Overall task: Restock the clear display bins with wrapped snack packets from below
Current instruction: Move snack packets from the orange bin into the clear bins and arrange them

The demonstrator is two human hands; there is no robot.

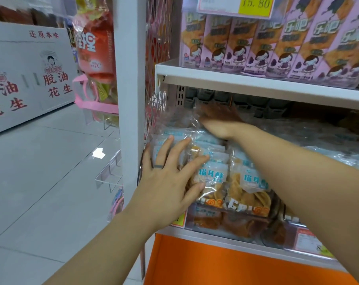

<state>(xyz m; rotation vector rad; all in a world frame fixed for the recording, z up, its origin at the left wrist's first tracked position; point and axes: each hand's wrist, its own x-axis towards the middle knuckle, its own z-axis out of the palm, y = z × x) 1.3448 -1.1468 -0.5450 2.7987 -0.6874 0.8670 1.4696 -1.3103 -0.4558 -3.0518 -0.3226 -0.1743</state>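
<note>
A clear display bin (232, 210) on the lower shelf holds several wrapped snack packets (213, 177) with blue-and-white labels and orange crisps inside. My left hand (170, 177) lies flat with spread fingers against the front left packets, a ring on one finger. My right hand (217, 118) reaches deep under the upper shelf, above and behind the packets. It is blurred behind a crinkled clear plastic bag (186, 120), so I cannot tell what its fingers do.
A white shelf (256, 83) above carries pink snack boxes (277, 44) and a price tag (236, 5). A white upright post (131, 79) stands left of the bin. Hanging snack bags (94, 54) and a white carton (26, 75) sit left over the tiled floor. An orange panel (215, 264) lies below.
</note>
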